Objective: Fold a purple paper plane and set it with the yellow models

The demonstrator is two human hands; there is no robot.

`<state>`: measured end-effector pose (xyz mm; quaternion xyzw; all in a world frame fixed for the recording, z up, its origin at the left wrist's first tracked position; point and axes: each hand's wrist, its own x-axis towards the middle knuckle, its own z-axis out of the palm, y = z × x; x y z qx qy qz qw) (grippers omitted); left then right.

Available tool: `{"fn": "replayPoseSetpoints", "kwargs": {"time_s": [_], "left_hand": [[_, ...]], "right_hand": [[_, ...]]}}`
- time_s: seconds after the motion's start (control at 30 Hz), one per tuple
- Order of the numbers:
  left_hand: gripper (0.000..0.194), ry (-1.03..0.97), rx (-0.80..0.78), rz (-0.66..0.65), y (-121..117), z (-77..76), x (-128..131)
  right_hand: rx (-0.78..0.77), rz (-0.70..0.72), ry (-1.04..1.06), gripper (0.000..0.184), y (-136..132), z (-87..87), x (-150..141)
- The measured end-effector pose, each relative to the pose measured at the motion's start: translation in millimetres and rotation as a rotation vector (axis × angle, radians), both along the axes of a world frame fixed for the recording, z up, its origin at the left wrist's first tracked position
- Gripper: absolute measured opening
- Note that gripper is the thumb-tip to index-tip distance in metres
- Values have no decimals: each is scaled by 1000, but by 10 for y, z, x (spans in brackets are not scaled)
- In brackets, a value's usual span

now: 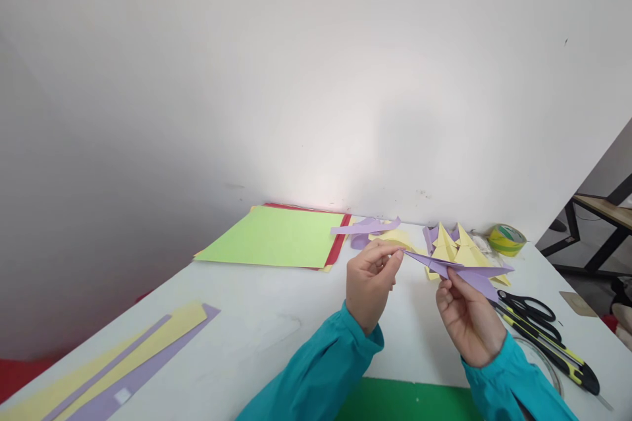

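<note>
A purple folded paper plane [474,279] is held up above the white table between both hands. My left hand [372,283] pinches its pointed tip at the left end. My right hand [467,319] grips the plane's underside fold between thumb and fingers, with the wings spreading out to the right. Behind it stand yellow folded paper planes [457,247], with some purple folded paper among them, partly covered by the held plane.
A stack of coloured sheets with light green paper [276,237] on top lies at the back. Paper strips [143,355] are at front left, a green mat [409,401] in front. To the right are scissors [530,312], a utility knife [553,348] and a tape roll [506,239].
</note>
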<state>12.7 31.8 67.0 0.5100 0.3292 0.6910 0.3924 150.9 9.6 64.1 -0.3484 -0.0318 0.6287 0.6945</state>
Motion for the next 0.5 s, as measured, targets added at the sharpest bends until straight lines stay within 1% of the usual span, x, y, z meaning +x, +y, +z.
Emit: {"fn": "replayPoseSetpoints", "kwargs": {"time_s": [0.27, 0.5], "left_hand": [[12, 7, -25, -4, -6, 4, -7], [13, 32, -4, 22, 11, -8, -18]], "right_hand": [[-7, 10, -4, 20, 7, -10, 10], [2, 15, -9, 22, 7, -22, 14]]}}
